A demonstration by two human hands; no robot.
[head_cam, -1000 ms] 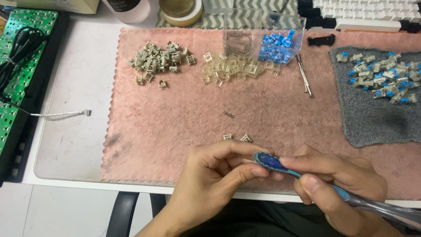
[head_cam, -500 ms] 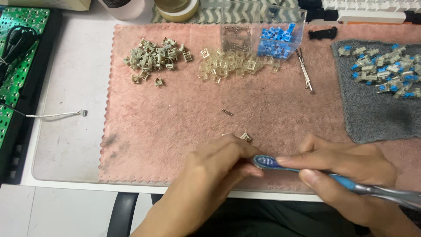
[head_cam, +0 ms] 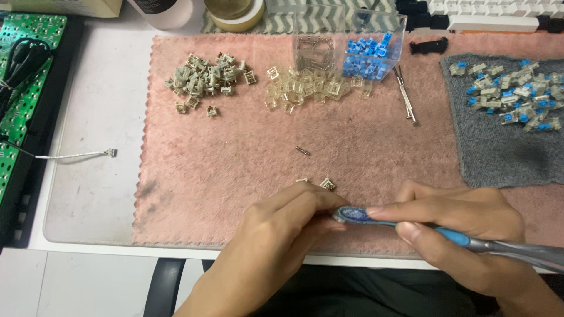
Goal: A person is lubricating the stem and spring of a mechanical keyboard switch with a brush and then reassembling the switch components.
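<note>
Hands first: 2 of them, both low on the pink towel (head_cam: pixel 235 158). The right hand (head_cam: pixel 464 226) has its fingers clamped on 1 blue and grey toothbrush (head_cam: pixel 411 222), whose head sits against the left hand's fingertips. The left hand (head_cam: pixel 282 220) is pinched shut around something tiny that's too hidden to make out.

Just above the left hand on the towel lie 2 small loose switch parts (head_cam: pixel 320 183), and 1 little metal pin (head_cam: pixel 303 150) a bit further up. Along the towel's far edge there are 3 piles: beige housings (head_cam: pixel 208 79), clear housings (head_cam: pixel 305 91), and blue parts in 1 clear box (head_cam: pixel 367 56), with tweezers (head_cam: pixel 405 97) next to it. Right of the towel, 1 grey mat (head_cam: pixel 499 158) holds assembled blue switches. Left of the towel, 1 green circuit board (head_cam: pixel 26 76) sits on the white desk (head_cam: pixel 88 176).
</note>
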